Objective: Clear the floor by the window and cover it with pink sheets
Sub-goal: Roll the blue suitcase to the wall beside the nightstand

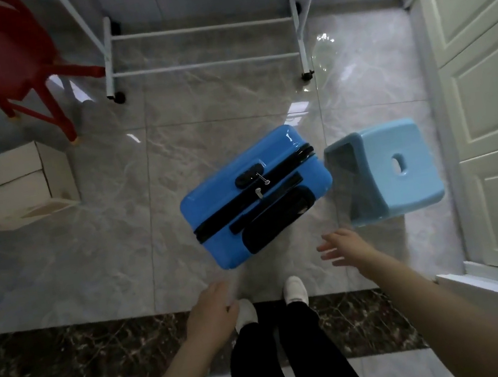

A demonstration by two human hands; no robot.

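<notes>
Fingers spread and holding nothing, my right hand (pixel 346 246) reaches out just short of the blue suitcase (pixel 255 195) and the light-blue stool (pixel 391 170) on the tiled floor (pixel 112 242), while my left hand (pixel 211 311) hangs relaxed, empty, near my shoes (pixel 295 290).

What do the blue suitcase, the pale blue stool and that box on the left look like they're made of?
The suitcase looks like glossy hard plastic: it shows sharp highlights, with black zip bands. The stool seems moulded plastic, smooth and one-piece, with a cut-out hole in the seat. The box is probably matte cardboard or thin board; its scuffed, dull faces leave that open.
</notes>
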